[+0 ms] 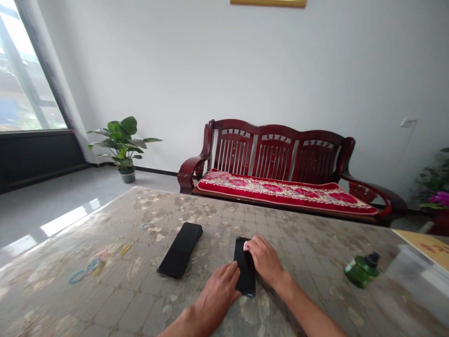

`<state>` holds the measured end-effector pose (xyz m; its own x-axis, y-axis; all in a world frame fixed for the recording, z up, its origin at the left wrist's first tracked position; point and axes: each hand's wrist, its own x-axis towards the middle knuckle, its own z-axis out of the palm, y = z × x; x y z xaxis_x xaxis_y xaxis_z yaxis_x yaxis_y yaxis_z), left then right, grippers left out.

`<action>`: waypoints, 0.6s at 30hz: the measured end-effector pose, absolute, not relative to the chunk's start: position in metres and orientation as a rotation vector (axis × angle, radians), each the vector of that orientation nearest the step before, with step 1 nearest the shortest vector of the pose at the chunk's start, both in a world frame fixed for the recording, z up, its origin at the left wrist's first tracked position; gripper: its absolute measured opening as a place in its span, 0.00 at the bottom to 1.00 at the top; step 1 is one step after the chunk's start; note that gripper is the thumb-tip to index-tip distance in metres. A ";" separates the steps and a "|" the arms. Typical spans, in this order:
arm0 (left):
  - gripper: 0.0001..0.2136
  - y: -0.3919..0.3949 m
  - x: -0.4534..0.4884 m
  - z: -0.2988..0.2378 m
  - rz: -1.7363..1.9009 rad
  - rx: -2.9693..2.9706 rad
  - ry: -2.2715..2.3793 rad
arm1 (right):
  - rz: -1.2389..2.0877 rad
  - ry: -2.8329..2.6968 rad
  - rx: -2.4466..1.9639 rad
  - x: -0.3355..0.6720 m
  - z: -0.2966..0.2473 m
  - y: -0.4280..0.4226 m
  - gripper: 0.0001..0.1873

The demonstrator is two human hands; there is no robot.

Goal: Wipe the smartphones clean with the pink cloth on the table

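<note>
A black smartphone point(247, 276) lies flat on the patterned tablecloth in front of me. My left hand point(220, 285) grips its left edge, fingertips on the side of the screen and thumb near the lower end. In the closed fingers of my right hand point(264, 257) is a small pale pink wad point(246, 246), perhaps tissue or cloth, pressed to the upper part of the screen. Most of the wad is hidden by the fingers. To the left, apart from both hands, rests a second black smartphone point(180, 250), which looks stacked on something thin or in a case.
On the table's left are several coloured bands point(94, 267). A green bottle point(362, 270) with a black cap stands at right, near a clear plastic box point(410, 281). Beyond the table's far edge are a wooden bench point(273, 154) and a potted plant point(122, 140).
</note>
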<state>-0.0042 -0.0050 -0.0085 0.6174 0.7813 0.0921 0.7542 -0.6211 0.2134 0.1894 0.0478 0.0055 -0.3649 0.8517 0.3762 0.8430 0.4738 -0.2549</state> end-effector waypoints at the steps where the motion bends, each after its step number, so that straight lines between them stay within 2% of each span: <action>1: 0.21 -0.004 -0.004 -0.009 0.253 2.676 1.284 | 0.008 -2.250 -1.446 0.190 0.006 0.054 0.12; 5: 0.21 -0.003 -0.006 -0.013 0.273 2.641 1.290 | -0.025 -2.205 -1.518 0.187 0.005 0.061 0.12; 11: 0.17 -0.003 -0.006 -0.023 0.386 2.604 1.350 | 0.011 -2.305 -1.375 0.172 0.000 0.037 0.11; 18: 0.19 -0.004 -0.006 -0.019 0.339 2.586 1.342 | -0.047 -2.296 -1.492 0.157 0.011 0.079 0.12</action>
